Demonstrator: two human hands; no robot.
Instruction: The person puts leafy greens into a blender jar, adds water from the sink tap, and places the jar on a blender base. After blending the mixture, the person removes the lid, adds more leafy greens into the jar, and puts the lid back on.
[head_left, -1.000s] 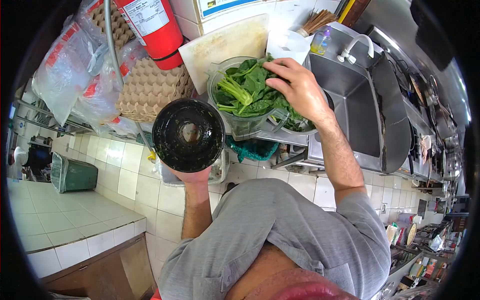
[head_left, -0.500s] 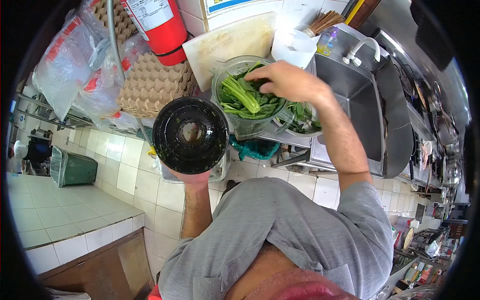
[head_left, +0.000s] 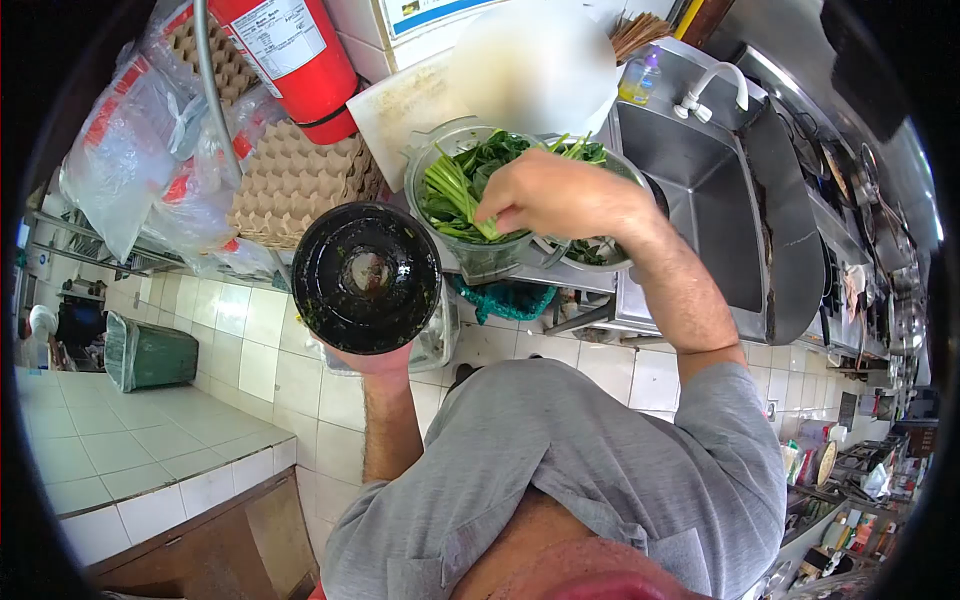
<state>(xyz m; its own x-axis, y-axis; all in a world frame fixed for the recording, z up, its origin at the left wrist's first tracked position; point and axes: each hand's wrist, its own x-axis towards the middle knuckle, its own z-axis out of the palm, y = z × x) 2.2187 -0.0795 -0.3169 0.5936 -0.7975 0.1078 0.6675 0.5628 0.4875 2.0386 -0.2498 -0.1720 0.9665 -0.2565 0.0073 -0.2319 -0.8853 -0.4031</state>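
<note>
My left hand [head_left: 375,358] grips a black round lid [head_left: 318,268] from below, its wet hollow side facing up and flecked with green bits. To its right, a clear pitcher-like blender jar [head_left: 488,262] with a handle is filled with leafy greens [head_left: 455,195], pale stalks at the left and dark leaves behind. Over the jar's right side is my right hand [head_left: 570,195], its fingers bent and closed on the stalks; the exact grip is partly hidden. Just right of the jar, a bowl [head_left: 608,262] of more greens is partly covered by my right forearm.
A steel sink [head_left: 690,190] with a white faucet [head_left: 715,90] lies to the right, a soap bottle [head_left: 640,80] behind it. Egg trays [head_left: 295,185], a fire extinguisher [head_left: 290,60] and plastic bags [head_left: 125,150] are at the left. A cutting board [head_left: 400,110] leans behind the jar.
My right hand has shifted from the leaves at the back of the jar toward the stalks at the front, its fingers closing. The lid stays in my left hand.
</note>
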